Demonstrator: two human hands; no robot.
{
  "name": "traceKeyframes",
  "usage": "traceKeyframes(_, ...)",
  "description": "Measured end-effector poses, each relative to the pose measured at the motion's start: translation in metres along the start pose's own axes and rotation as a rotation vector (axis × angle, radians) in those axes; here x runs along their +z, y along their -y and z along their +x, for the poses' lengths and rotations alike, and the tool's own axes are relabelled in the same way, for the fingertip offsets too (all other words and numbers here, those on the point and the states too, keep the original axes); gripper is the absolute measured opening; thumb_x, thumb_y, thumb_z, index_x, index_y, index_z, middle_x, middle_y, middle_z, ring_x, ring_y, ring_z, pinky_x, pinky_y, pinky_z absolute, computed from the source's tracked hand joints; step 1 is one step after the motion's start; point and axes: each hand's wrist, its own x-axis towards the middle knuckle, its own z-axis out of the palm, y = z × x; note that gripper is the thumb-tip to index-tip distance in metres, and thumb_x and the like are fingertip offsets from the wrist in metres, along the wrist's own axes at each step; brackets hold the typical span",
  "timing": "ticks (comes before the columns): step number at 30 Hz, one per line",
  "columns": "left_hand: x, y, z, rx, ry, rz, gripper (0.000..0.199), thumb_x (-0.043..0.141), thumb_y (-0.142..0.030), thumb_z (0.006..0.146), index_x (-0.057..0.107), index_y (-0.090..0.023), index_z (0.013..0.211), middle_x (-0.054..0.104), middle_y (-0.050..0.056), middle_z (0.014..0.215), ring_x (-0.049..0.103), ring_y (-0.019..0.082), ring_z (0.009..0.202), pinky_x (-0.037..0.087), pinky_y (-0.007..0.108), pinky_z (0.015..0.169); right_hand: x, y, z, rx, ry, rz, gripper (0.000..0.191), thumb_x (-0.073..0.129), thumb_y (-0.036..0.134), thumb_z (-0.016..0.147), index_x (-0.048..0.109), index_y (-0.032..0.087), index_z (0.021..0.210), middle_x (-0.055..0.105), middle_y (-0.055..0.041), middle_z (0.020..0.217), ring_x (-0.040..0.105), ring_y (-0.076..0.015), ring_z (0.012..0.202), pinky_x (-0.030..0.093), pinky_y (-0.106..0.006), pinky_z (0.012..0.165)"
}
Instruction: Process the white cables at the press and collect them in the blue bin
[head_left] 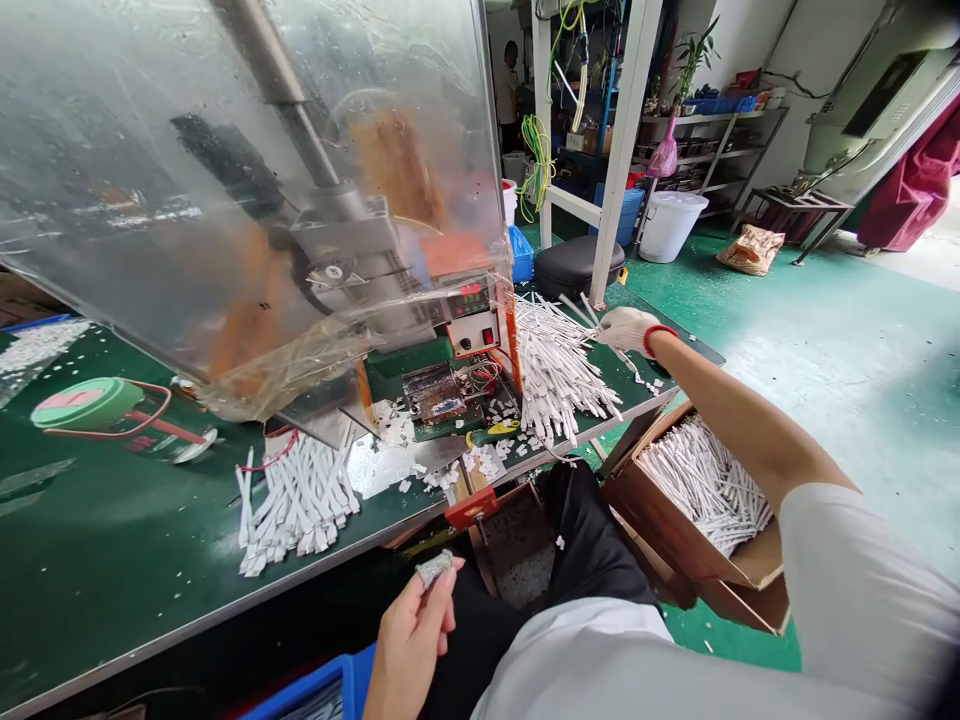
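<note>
My bare left hand [416, 630] is low in front of my lap, thumb and finger pinched on a small grey, rough-looking piece [434, 568]. My right hand [628, 331], in a white glove with a red cuff, reaches out over the right end of the bench. Its fingers are closed on a few thin white strips [579, 311], whose ends poke out to the left. Just left of that hand lies a large pile of white strips [559, 375]. A second bunch of strips [300, 500] with flat ends lies on the left part of the bench.
A bench machine [472, 330] with a red display stands behind a cloudy plastic shield [150, 220]. White scraps surround its metal block [433, 390]. A green round-topped stand [90, 405] is at left. A cardboard box [675, 510] of white strips sits right of my legs; a blue crate [341, 685] is below.
</note>
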Motion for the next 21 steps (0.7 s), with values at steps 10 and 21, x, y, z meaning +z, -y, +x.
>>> traceKeyframes(10, 0.095, -0.081, 0.024, 0.312, 0.252, -0.06, 0.035, 0.06, -0.051, 0.087, 0.068, -0.017, 0.09, 0.074, 0.009, 0.081, 0.068, 0.019, 0.067, 0.051, 0.028, 0.064, 0.045, 0.076, -0.148, -0.183, 0.476, 0.96, 0.037, 0.071, 0.05, 0.082, 0.063, 0.014, 0.077, 0.062, -0.0044, 0.061, 0.056, -0.0125, 0.049, 0.044, -0.021, 0.045)
traceKeyframes(21, 0.069, -0.047, 0.011, 0.079, 0.37, -0.327, 0.043, 0.055, -0.048, 0.092, 0.066, -0.011, 0.11, 0.076, 0.011, 0.08, 0.073, 0.021, 0.064, 0.055, 0.026, 0.055, 0.08, 0.116, -0.173, -0.186, 0.6, 1.06, 0.032, 0.068, 0.046, 0.084, 0.065, 0.014, 0.089, 0.059, -0.0009, 0.06, 0.054, -0.0106, 0.049, 0.045, -0.018, 0.045)
